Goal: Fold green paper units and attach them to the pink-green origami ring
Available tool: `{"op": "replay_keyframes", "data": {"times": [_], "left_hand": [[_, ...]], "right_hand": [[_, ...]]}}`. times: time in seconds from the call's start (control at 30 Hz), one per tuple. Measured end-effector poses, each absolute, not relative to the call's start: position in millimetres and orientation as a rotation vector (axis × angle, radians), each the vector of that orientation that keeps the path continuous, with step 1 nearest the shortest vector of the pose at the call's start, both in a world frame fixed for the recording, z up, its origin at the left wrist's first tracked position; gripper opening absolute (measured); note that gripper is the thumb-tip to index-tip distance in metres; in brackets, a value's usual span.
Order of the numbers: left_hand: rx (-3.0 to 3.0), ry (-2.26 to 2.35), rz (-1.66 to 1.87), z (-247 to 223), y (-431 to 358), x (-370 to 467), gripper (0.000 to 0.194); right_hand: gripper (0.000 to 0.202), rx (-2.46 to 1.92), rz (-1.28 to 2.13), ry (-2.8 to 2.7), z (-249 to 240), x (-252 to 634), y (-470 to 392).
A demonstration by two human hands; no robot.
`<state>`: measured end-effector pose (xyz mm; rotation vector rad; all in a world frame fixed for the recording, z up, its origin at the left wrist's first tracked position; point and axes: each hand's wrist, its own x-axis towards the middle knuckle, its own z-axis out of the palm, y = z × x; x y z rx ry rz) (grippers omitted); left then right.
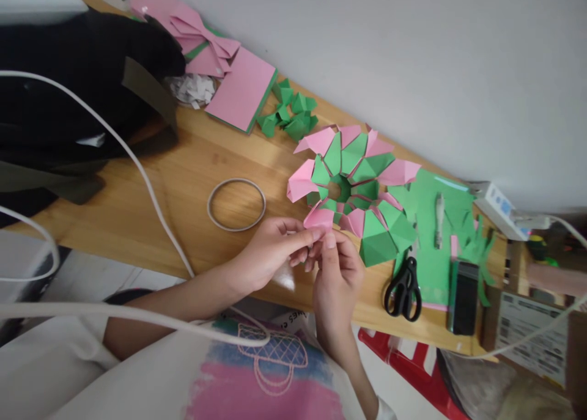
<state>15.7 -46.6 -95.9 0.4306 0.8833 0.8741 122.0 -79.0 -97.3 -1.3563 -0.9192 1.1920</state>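
A ring-shaped folded-paper flower [353, 157], green inside with pink outer petals, rests near the desk's front edge. My left hand [275, 249] pinches the tip of a pink paper petal [320, 217] on its near side. Close against it, my right hand [337, 261] has its thumb and fingers closed on the same petal tip. The fingertips meet there and cover part of the fold. One green section [387, 233] to the right of my hands has no pink petal over it.
Black scissors [404, 288] and a dark box [464, 298] lie right, by green paper [428, 255]. A tape ring [236, 205] lies left. Behind are green folded pieces [291, 111] and pink sheets [243, 90]. White cables [137, 163] cross the left side.
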Motion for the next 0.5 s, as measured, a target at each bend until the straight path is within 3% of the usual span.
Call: {"op": "replay_keyframes", "data": {"times": [0.13, 0.5], "left_hand": [[0.442, 0.852, 0.846, -97.9, -45.9, 13.1, 0.036], [0.448, 0.82, 0.853, -99.2, -43.6, 11.6, 0.037]], "right_hand": [[0.022, -1.309, 1.222, -0.907, -98.6, 123.1, -79.0], [0.011, -1.301, 1.198, -0.894, -102.6, 122.9, -77.5]]}}
